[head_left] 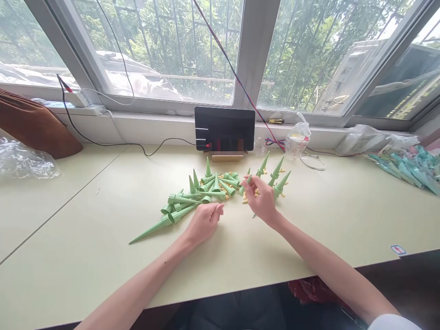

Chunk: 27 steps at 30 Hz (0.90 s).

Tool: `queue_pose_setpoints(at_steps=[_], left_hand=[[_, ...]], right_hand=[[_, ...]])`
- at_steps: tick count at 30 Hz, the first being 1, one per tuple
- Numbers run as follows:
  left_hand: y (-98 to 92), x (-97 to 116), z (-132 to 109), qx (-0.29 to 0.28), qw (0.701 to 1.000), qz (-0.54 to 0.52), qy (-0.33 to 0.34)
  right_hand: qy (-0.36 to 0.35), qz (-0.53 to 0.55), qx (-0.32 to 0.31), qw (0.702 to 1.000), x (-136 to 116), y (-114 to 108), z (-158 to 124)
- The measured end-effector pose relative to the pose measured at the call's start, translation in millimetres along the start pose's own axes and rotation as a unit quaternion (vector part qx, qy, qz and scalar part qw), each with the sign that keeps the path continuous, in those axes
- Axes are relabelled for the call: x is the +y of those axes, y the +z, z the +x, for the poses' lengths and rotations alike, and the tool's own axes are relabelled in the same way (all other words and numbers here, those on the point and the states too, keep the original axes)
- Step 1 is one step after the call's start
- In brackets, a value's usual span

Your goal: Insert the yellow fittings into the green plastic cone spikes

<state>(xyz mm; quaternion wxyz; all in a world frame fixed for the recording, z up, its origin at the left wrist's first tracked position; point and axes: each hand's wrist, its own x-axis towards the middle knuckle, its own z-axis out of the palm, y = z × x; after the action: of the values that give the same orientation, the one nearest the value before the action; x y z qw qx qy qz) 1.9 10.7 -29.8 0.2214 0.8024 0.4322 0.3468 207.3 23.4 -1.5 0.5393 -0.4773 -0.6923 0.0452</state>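
Observation:
A heap of green plastic cone spikes (202, 192) lies on the pale table (103, 220), some stacked into a long row reaching left. Three assembled spikes (277, 176) stand upright to the right, with small yellow parts (245, 198) beside them. My right hand (263, 201) pinches one green spike (248, 179) in its fingertips, just above the yellow parts. My left hand (204, 222) rests on the table beside the heap, fingers curled loosely, touching no spike that I can see.
A dark tablet (225, 129) stands on a stand at the window sill. A plastic bag (297, 140) and cables lie right of it. Teal parts (409, 169) are piled far right. A brown bag (34, 123) and clear plastic (24, 160) sit far left.

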Motion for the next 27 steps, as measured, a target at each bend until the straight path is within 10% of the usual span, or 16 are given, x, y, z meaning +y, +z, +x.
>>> queue_pose_setpoints(at_steps=[9, 27], left_hand=[[3.3, -2, -1, -0.025, 0.999, 0.020, 0.028], [2.2, 4, -3, -0.038, 0.998, 0.022, 0.042]], right_hand=[[0.018, -0.064, 0.108, 0.992, 11, -27, 54], [0.040, -0.140, 0.054, 0.988, 35, -12, 52]])
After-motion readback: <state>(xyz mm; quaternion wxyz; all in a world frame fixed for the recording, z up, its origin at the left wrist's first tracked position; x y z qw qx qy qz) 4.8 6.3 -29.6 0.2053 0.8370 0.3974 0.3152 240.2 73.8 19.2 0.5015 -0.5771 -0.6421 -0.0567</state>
